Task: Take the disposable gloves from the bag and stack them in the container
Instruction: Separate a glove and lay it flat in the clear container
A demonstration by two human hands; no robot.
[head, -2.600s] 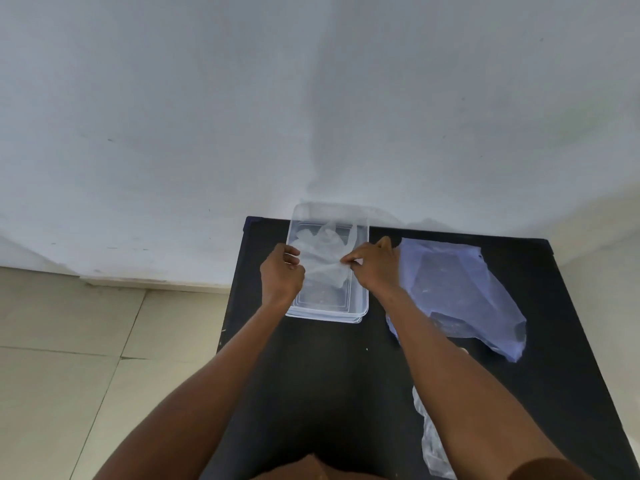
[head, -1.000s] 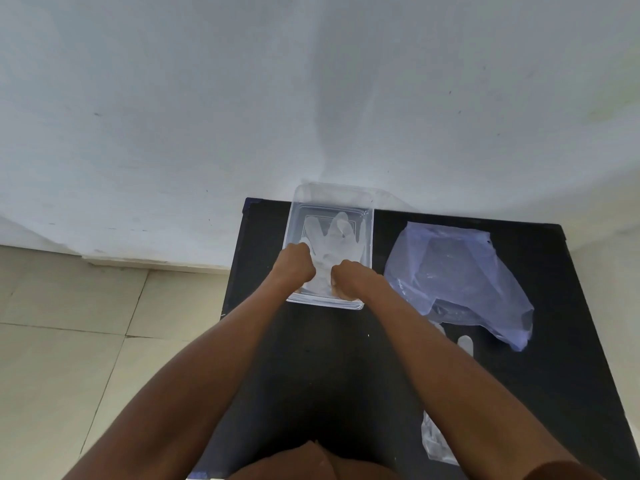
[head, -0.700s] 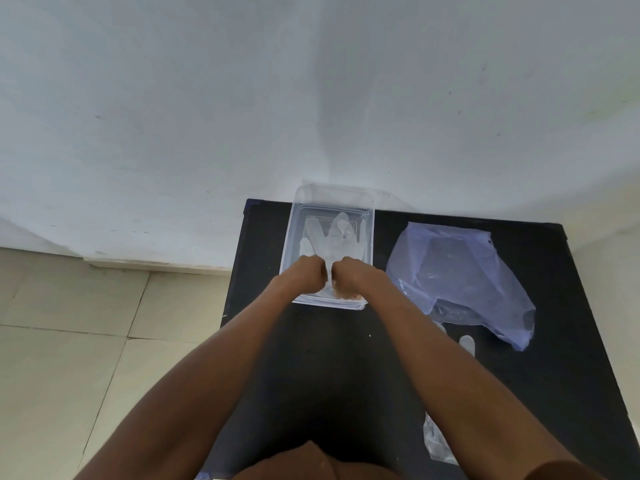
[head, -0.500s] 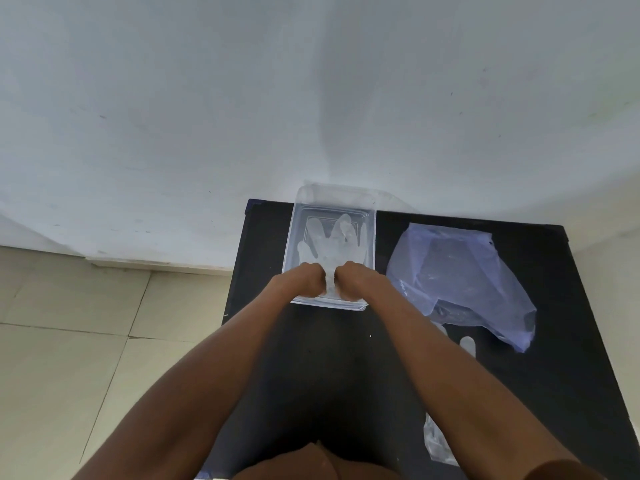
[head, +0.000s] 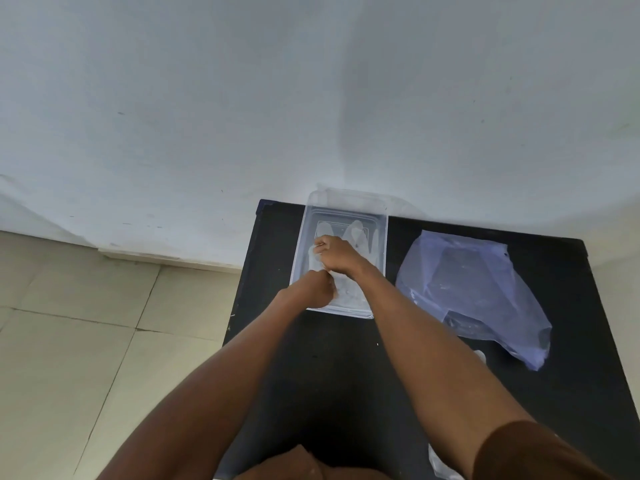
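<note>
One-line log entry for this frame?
phase: flattening glove in container | left hand, right hand: on glove | bag: right of container

Right hand (head: 337, 258) moved forward over glove (head: 356, 237); left hand (head: 320, 289) stayed near.

Soft, even daylight is filling the scene. A faint grey shadow is falling on the wall (head: 363, 98) far ahead. Wide-angle distortion is bowing the edges, and the near forearms are looking stretched and slightly soft.

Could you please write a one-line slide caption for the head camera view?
Both hands, left and right, press translucent disposable gloves flat inside a clear rectangular plastic container beside a crumpled bluish plastic bag.
</note>
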